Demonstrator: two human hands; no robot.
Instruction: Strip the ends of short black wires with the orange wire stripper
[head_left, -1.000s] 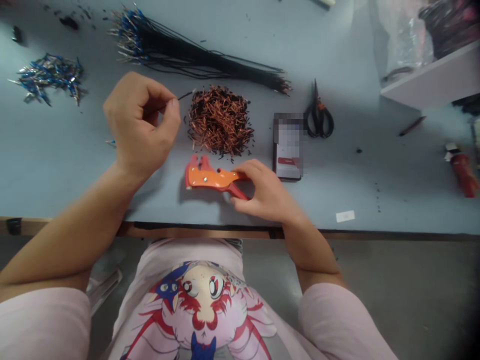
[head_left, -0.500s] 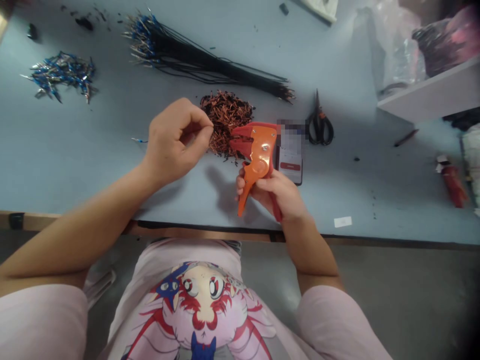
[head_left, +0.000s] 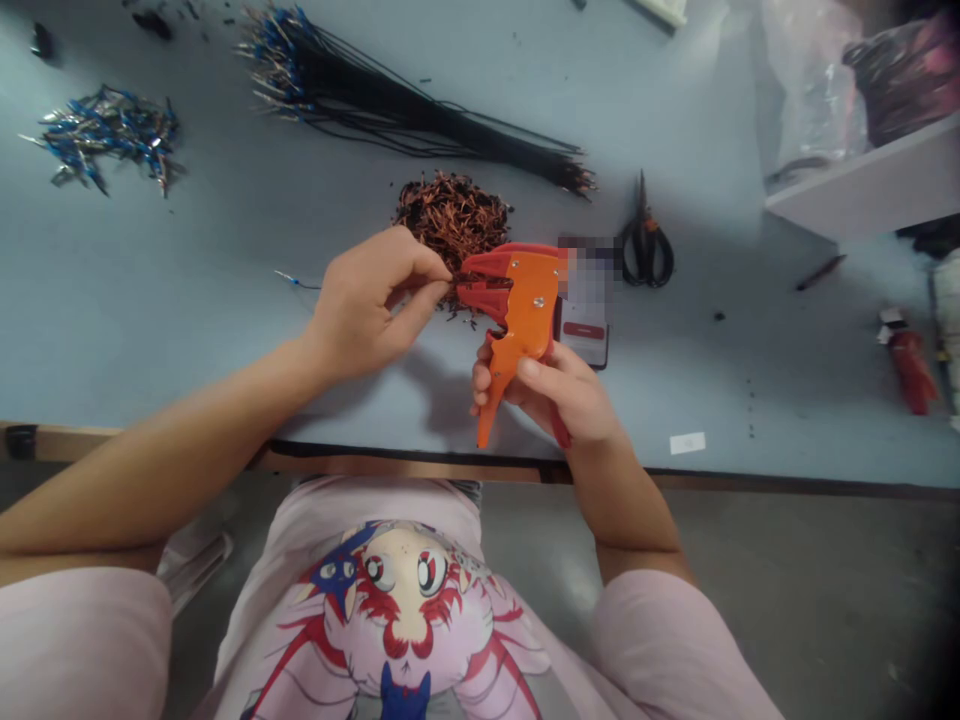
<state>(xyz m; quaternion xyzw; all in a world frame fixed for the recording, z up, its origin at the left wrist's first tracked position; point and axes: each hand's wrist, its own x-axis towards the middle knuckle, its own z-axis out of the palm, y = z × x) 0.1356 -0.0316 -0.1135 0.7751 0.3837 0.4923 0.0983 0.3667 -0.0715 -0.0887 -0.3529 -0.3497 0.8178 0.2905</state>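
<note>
Pinched in my left hand is a thin black wire, whose blue-sleeved metal terminal sticks out on the left side of the hand. My right hand is wrapped round the handles of an orange and red wire stripper. The stripper's red jaws point left and meet my left fingertips; whether the wire's end lies between them is too small to tell. Just behind the jaws lies a heap of copper and black wire scraps.
A long bundle of black wires lies at the back. Loose blue terminals are piled at the left. Right of the stripper are a phone and black-handled scissors. A white shelf edge with plastic bags stands at the right.
My left hand has moved right with the wire, bringing its fingertips up to the stripper's jaws. The stripper stays in my right hand, slightly turned. The camera view has shifted a little.
</note>
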